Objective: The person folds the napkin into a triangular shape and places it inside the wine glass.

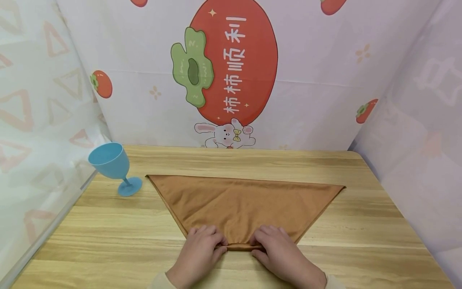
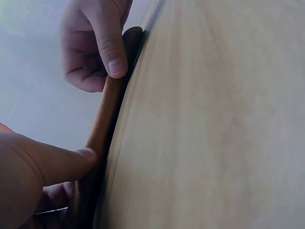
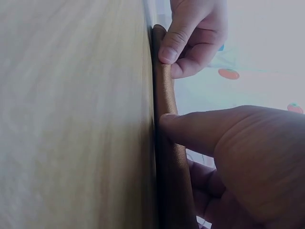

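Cloth [image 1: 249,204] lies between the side edges of the table [image 1: 364,228]; left hand [image 1: 200,255] and right hand [image 1: 279,253] pinch its rolled near edge, fingers [image 1: 268,232] clamped. Cup [image 1: 113,164] stands near the back-left corner.

Tbl [image 1: 364,233] w/ brn cloth [image 1: 245,206], goblet [image 1: 112,163]
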A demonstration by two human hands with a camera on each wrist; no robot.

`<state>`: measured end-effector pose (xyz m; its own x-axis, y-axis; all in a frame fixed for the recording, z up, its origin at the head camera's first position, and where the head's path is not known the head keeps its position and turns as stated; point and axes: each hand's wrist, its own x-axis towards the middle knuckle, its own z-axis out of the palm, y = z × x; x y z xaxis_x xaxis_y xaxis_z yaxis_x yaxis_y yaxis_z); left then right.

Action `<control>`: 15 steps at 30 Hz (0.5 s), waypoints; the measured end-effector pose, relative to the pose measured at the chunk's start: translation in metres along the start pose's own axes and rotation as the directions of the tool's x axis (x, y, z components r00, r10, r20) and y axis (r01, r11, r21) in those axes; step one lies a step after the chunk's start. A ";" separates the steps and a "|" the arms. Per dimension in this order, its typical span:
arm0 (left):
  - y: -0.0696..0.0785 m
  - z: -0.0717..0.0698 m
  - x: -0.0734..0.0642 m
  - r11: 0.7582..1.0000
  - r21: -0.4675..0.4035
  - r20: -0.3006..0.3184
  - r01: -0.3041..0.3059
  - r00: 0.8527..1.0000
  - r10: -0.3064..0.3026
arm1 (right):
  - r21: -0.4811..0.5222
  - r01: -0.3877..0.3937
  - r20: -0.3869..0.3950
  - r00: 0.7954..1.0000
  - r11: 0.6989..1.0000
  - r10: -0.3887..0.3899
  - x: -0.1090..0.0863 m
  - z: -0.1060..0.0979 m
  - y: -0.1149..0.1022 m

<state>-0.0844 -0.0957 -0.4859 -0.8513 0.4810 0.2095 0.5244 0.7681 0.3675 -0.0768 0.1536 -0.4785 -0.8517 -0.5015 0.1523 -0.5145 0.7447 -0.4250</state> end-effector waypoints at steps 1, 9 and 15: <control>0.000 0.000 0.000 1.000 -0.002 0.004 0.004 1.000 -0.004 | 0.002 0.001 -0.001 1.000 1.000 -0.001 0.000 0.000 0.000; -0.002 0.001 0.000 1.000 -0.014 0.003 -0.005 1.000 0.005 | 0.001 -0.008 -0.006 1.000 1.000 0.008 0.001 -0.001 -0.001; -0.001 0.003 0.001 1.000 0.006 -0.016 -0.008 1.000 0.008 | -0.014 0.012 -0.029 0.999 1.000 -0.012 0.001 -0.002 -0.001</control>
<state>-0.0857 -0.0949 -0.4891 -0.8471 0.4804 0.2272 0.5314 0.7665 0.3607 -0.0774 0.1536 -0.4761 -0.8480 -0.4973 0.1836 -0.5258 0.7450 -0.4105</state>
